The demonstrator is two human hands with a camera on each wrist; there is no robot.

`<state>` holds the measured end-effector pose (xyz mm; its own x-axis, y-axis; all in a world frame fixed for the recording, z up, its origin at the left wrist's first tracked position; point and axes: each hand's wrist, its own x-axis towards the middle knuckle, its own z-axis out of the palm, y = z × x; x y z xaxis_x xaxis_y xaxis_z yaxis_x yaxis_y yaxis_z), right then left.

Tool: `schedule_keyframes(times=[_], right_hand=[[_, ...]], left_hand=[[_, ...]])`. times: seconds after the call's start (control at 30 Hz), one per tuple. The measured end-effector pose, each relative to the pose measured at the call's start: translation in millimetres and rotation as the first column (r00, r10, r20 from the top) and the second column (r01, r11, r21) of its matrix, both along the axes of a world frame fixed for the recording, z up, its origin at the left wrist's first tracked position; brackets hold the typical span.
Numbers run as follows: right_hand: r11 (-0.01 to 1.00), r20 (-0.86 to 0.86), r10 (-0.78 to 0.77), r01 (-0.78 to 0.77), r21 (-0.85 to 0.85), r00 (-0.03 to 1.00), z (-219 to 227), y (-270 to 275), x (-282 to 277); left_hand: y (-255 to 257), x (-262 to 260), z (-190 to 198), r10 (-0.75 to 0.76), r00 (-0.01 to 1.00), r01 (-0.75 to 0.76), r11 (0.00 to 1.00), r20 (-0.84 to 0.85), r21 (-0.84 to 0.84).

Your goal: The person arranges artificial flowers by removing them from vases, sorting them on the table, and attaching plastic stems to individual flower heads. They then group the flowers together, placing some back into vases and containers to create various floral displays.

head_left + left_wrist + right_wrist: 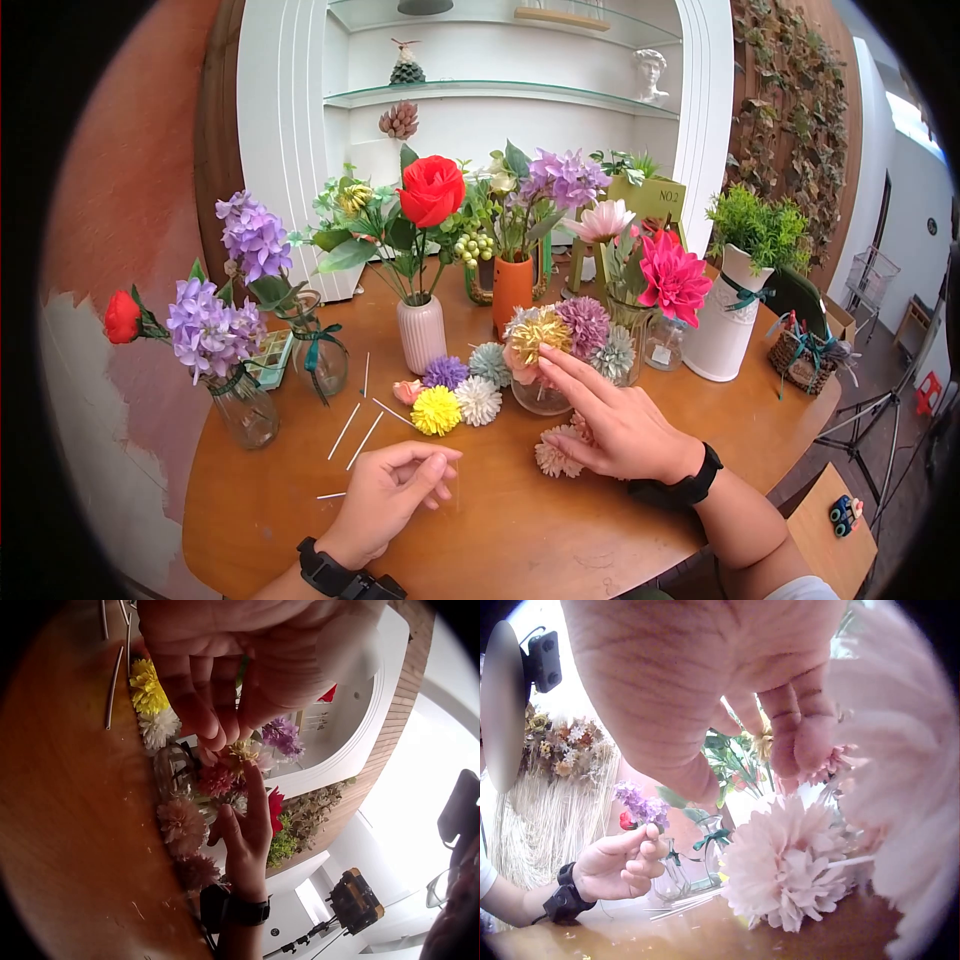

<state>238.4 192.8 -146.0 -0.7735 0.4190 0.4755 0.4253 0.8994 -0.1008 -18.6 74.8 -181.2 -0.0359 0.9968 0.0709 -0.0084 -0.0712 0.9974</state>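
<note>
The right hand [625, 430] reaches over the glossy wooden table [490, 530], fingers mostly straight, fingertips touching a gold, thin-petalled pompom flower [537, 332] above a rounded clear-glass vase [542, 399], right of centre. Ruffled pale-pink blossoms [556, 456] lie just beside its thumb. At near left, the left hand [392, 497] is loosely curved, its opening narrow. Slim white sticks [343, 431] lie beyond it, left of a dense yellow pompom [437, 411] and a ribbed pink vase [422, 338].
</note>
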Motion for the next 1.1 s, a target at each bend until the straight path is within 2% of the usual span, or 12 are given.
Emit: schedule_keyframes(times=[0.37,0.47,0.53,0.6,0.67,0.7,0.73,0.8,0.83,0.87,0.93,1.1], right_hand=[[0.998,-0.082,0.040,-0.037,0.044,0.996,1,-3,-2],[0.996,-0.074,0.070,-0.066,0.052,0.995,2,-7,-2],[0.996,-0.036,0.084,-0.083,0.038,0.996,-2,-8,-3],[0.972,-0.013,0.219,-0.217,0.094,0.976,-10,-4,-4],[0.969,0.030,0.228,-0.230,0.093,0.973,-12,-4,-4],[0.960,0.031,0.261,-0.263,0.095,0.965,-12,-5,-5],[0.950,0.032,0.294,-0.295,0.098,0.955,-11,-6,-5],[0.951,0.044,0.297,-0.300,0.075,0.954,-11,-10,-6],[0.953,0.060,0.296,-0.300,0.055,0.953,-10,-13,-7],[0.950,0.062,0.303,-0.306,0.055,0.951,-9,-15,-8],[0.944,0.056,0.323,-0.326,0.043,0.945,-7,-19,-10],[0.939,0.086,0.335,-0.340,0.049,0.938,-8,-20,-13]], left_hand=[[0,-2,3,0.013,1.000,-0.012,1.000,-0.011,0.019],[-1,-7,14,0.098,0.994,-0.095,0.993,-0.043,0.063],[-2,-16,20,0.203,0.961,-0.192,0.978,-0.187,0.078],[2,-27,17,0.230,0.938,-0.204,0.971,-0.260,0.124],[4,-34,21,0.264,0.751,-0.082,0.947,-0.605,0.311],[5,-36,21,0.206,0.682,-0.054,0.971,-0.702,0.232],[7,-38,17,0.207,0.679,-0.059,0.972,-0.704,0.229],[15,-42,5,0.255,0.377,0.238,0.902,-0.890,0.360],[21,-42,2,0.126,0.464,0.277,0.920,-0.877,0.279],[25,-40,0,0.130,0.465,0.270,0.921,-0.876,0.280],[31,-34,-2,0.173,0.382,0.278,0.916,-0.908,0.291],[45,-36,-23,0.126,0.290,0.313,0.925,-0.949,0.218]])
